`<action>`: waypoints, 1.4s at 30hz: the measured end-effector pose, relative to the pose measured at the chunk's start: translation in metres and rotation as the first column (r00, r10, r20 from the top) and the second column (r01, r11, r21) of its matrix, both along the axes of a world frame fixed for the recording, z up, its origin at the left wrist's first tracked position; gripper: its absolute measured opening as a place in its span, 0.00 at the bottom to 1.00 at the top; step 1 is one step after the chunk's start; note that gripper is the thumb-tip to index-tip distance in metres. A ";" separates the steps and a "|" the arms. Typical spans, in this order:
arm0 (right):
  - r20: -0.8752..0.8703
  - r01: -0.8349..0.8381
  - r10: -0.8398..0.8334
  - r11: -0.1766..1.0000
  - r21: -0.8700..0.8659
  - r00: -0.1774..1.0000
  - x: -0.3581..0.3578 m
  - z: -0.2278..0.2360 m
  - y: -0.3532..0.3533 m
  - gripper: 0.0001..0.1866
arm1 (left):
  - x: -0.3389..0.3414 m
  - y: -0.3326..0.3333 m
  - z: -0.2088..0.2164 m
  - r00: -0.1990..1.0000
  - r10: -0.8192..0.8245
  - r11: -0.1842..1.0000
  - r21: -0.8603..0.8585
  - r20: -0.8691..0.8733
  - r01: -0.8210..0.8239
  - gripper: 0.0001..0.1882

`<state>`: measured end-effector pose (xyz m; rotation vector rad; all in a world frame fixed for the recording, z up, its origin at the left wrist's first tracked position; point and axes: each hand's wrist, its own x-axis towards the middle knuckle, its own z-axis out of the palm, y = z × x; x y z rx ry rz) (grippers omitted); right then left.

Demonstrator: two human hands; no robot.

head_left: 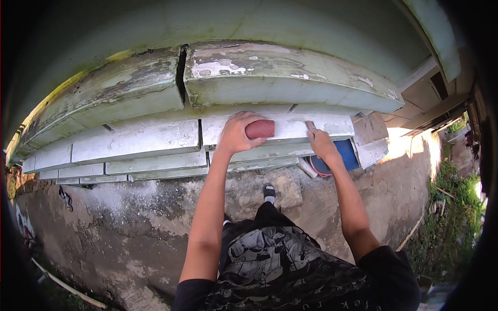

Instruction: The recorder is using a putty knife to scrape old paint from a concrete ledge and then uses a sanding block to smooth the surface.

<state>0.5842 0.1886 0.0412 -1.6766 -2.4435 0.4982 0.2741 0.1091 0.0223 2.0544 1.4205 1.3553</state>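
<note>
My left hand [237, 137] is closed around a curled, brick-red sheet that looks like sandpaper [261, 129], resting on the top of a white-surfaced ledge [289, 128]. To the right, my right hand [322, 144] grips a small flat-bladed scraper [310, 125], whose tip is at the same ledge's top. Parts of the ledge are chalky white, with greyish patches toward its right end. The fingers of my right hand partly cover the scraper's handle.
A taller, peeling green ledge [290, 78] runs behind, split by a dark gap. More ledge blocks [135, 142] continue left. Below my right hand is a blue item [346, 154]. White flakes [129, 199] lie on the concrete floor [155, 243]; sandals [66, 198] sit at left.
</note>
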 end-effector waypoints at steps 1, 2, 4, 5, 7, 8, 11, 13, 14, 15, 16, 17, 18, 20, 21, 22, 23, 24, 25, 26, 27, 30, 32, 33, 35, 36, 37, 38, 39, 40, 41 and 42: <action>-0.001 0.010 -0.010 1.000 0.000 1.000 -0.001 0.000 0.000 0.24 | -0.001 0.000 0.001 1.000 0.005 1.000 -0.001 -0.006 -0.005 0.29; 0.027 0.007 -0.008 1.000 0.026 1.000 -0.001 0.000 0.001 0.25 | 0.001 -0.002 0.001 1.000 -0.006 1.000 -0.001 -0.007 0.006 0.29; 0.070 -0.006 0.006 1.000 0.004 0.998 0.000 0.008 -0.008 0.25 | 0.001 -0.002 0.001 1.000 -0.017 0.999 0.028 -0.017 0.017 0.29; 0.069 -0.006 0.006 1.000 0.007 0.998 -0.002 0.008 -0.011 0.25 | 0.000 -0.002 0.000 1.000 -0.016 0.999 0.031 -0.018 0.017 0.29; 0.126 0.042 -0.042 0.999 0.006 0.991 -0.007 0.006 -0.017 0.25 | 0.001 -0.006 0.000 1.000 0.005 1.000 -0.012 -0.022 -0.005 0.29; 0.040 0.089 -0.087 0.994 -0.064 0.995 -0.009 0.009 -0.012 0.25 | 0.002 -0.004 0.002 1.000 -0.003 1.000 -0.012 -0.021 0.002 0.29; 0.016 0.091 -0.091 0.996 0.025 0.996 -0.023 0.010 -0.004 0.25 | -0.001 -0.001 0.003 1.000 -0.018 1.000 0.002 -0.016 0.018 0.29; 0.015 0.102 -0.101 0.993 -0.057 0.995 -0.027 0.005 -0.021 0.25 | -0.002 -0.005 -0.001 0.999 0.007 1.000 0.027 -0.043 -0.005 0.29; 0.008 0.030 -0.030 0.999 0.032 1.000 -0.027 -0.004 -0.031 0.25 | -0.001 -0.002 0.000 0.999 0.008 1.000 0.030 -0.047 -0.007 0.29; 0.007 -0.043 0.042 0.992 0.121 0.999 -0.030 -0.010 -0.034 0.24 | 0.003 0.000 0.002 1.000 0.011 1.000 0.017 -0.030 -0.010 0.29; -0.003 0.042 -0.042 0.999 0.031 0.999 -0.041 0.002 -0.037 0.24 | 0.003 0.000 0.000 1.000 0.013 1.000 -0.003 -0.013 -0.013 0.29; -0.009 0.040 -0.040 0.999 0.028 0.999 -0.049 0.013 -0.035 0.24 | 0.001 -0.002 -0.001 1.000 0.015 1.000 -0.007 -0.019 -0.015 0.29; -0.036 0.079 -0.081 0.996 -0.049 0.996 -0.056 0.023 -0.030 0.24 | -0.001 -0.002 -0.001 1.000 0.003 1.000 0.001 -0.013 -0.003 0.29; -0.027 0.113 -0.117 0.986 -0.120 0.993 -0.061 0.027 -0.025 0.25 | 0.002 -0.003 -0.001 1.000 -0.025 1.000 0.011 -0.008 0.025 0.29; -0.030 0.120 -0.124 0.985 -0.121 0.992 -0.054 0.009 -0.026 0.25 | 0.004 -0.004 -0.002 1.000 -0.016 1.000 0.019 -0.010 0.016 0.29; 0.021 0.037 -0.038 0.999 0.033 0.999 -0.045 -0.017 -0.023 0.25 | 0.004 -0.001 0.001 1.000 -0.008 0.999 0.037 -0.014 0.008 0.29; 0.089 -0.063 0.048 0.983 0.174 0.995 -0.050 -0.017 -0.026 0.25 | 0.003 -0.001 0.002 1.000 -0.007 0.999 0.040 -0.017 0.007 0.29; 0.052 0.036 -0.035 0.999 -0.015 0.998 -0.055 -0.012 -0.022 0.26 | 0.002 -0.001 0.003 1.000 -0.008 0.999 0.039 -0.025 0.009 0.29; 0.052 0.034 -0.033 0.999 -0.020 0.998 -0.065 0.002 -0.019 0.26 | 0.002 -0.004 0.001 0.999 -0.008 1.000 0.030 -0.031 0.009 0.29; -0.004 0.073 -0.074 0.991 -0.115 0.997 -0.074 0.016 -0.015 0.26 | 0.001 -0.006 -0.001 1.000 -0.009 1.000 0.027 -0.030 0.010 0.29; -0.054 0.105 -0.119 0.972 -0.211 0.991 -0.078 0.024 -0.016 0.26 | 0.001 -0.006 -0.003 1.000 -0.011 1.000 0.020 -0.025 0.011 0.29; 0.040 0.083 -0.078 0.986 -0.142 0.996 -0.076 0.004 -0.028 0.26 | 0.000 -0.004 0.001 1.000 -0.025 0.999 0.027 -0.017 0.026 0.29; 0.020 0.101 -0.099 0.981 -0.165 0.995 -0.083 0.013 -0.035 0.26 | -0.001 -0.006 0.001 1.000 -0.026 0.999 0.021 -0.009 0.026 0.29; 0.018 0.100 -0.099 0.981 -0.166 0.995 -0.090 0.019 -0.030 0.26 | -0.003 -0.004 0.001 1.000 -0.018 0.999 0.033 -0.017 0.019 0.29; -0.010 0.172 -0.178 0.964 -0.203 0.984 -0.098 0.032 -0.022 0.27 | -0.002 -0.006 0.001 0.999 -0.029 0.998 0.047 -0.028 0.030 0.29; -0.006 0.197 -0.204 0.954 -0.225 0.979 -0.096 0.030 -0.022 0.32 | -0.001 -0.007 0.002 0.998 -0.039 0.998 0.055 -0.044 0.041 0.29; -0.012 0.206 -0.214 0.953 -0.220 0.977 -0.096 0.038 -0.025 0.32 | -0.002 -0.004 0.003 0.997 -0.047 0.996 0.068 -0.060 0.051 0.29; -0.001 0.183 -0.193 0.933 -0.309 0.981 -0.096 0.049 -0.033 0.36 | -0.004 -0.004 0.003 0.996 -0.055 0.996 0.072 -0.066 0.060 0.29; 0.007 0.161 -0.172 0.904 -0.395 0.985 -0.095 0.054 -0.041 0.40 | -0.005 -0.007 0.001 0.997 -0.052 0.997 0.056 -0.060 0.055 0.29; -0.002 0.174 -0.190 0.906 -0.386 0.982 -0.081 0.041 -0.040 0.40 | -0.003 -0.006 0.003 0.997 -0.054 0.997 0.046 -0.055 0.057 0.29; -0.048 0.069 -0.089 0.946 -0.317 0.995 -0.056 0.015 -0.037 0.46 | 0.000 -0.003 0.006 0.995 -0.078 0.995 0.059 -0.061 0.081 0.29; -0.084 -0.033 0.012 0.969 -0.245 0.996 -0.038 0.000 -0.039 0.51 | 0.001 -0.001 0.007 0.995 -0.080 0.996 0.047 -0.052 0.082 0.29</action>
